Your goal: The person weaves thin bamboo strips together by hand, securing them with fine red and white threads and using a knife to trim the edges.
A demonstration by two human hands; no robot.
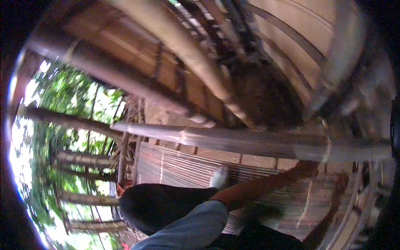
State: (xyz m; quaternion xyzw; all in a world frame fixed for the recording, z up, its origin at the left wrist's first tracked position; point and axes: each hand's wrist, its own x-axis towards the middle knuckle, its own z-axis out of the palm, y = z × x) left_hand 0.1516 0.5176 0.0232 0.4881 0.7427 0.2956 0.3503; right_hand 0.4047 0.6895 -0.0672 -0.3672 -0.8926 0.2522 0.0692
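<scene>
My left arm, in a blue-grey sleeve, stretches to the right across the view. At its end my left hand (307,168) is just below a long bamboo pole (250,141) that crosses the middle; whether it touches the pole I cannot tell. My right hand (341,181) hangs a little further right, its forearm rising from the lower right. Both hands are dark and smeared by motion, so their fingers and anything in them cannot be made out. Under them spreads a striped, slatted surface (179,164). My bent knee (160,204) in black trousers lies at lower centre.
Thick bamboo poles (179,39) slant across the top, with a curved pole (339,54) at upper right. A pale foot or shoe (219,177) rests on the slatted surface. Along the left, horizontal poles (87,158) stand before green foliage (75,89).
</scene>
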